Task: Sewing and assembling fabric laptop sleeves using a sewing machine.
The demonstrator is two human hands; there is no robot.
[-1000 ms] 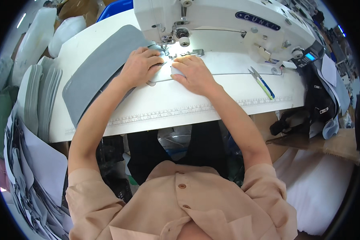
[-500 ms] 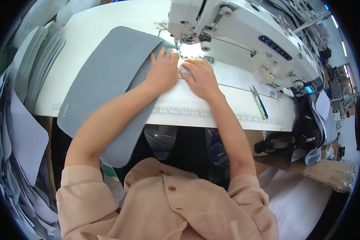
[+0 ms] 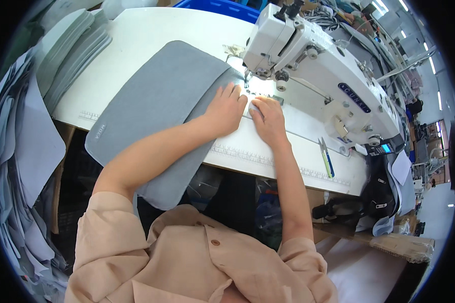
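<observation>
A large grey fabric panel [image 3: 156, 101] lies across the white sewing table [image 3: 151, 30] and hangs over its front edge. My left hand [image 3: 226, 108] presses flat on the panel's right edge, close to the needle of the white sewing machine [image 3: 318, 70]. Right beside it, my right hand [image 3: 269, 120] rests with fingers flat on the table by the lit needle plate [image 3: 255, 91], touching the fabric's edge. Neither hand grips anything; both lie flat with fingers together.
Stacks of grey cut pieces [image 3: 71, 45] sit at the table's far left, and more grey sheets [image 3: 20, 151] hang at the left. Small scissors and a blue tool [image 3: 326, 157] lie on the table to the right. A blue bin [image 3: 227, 7] stands behind.
The view has swung left and down, so the machine now sits upper right. Both hands stay by the needle, and more of the grey panel shows to their left.
</observation>
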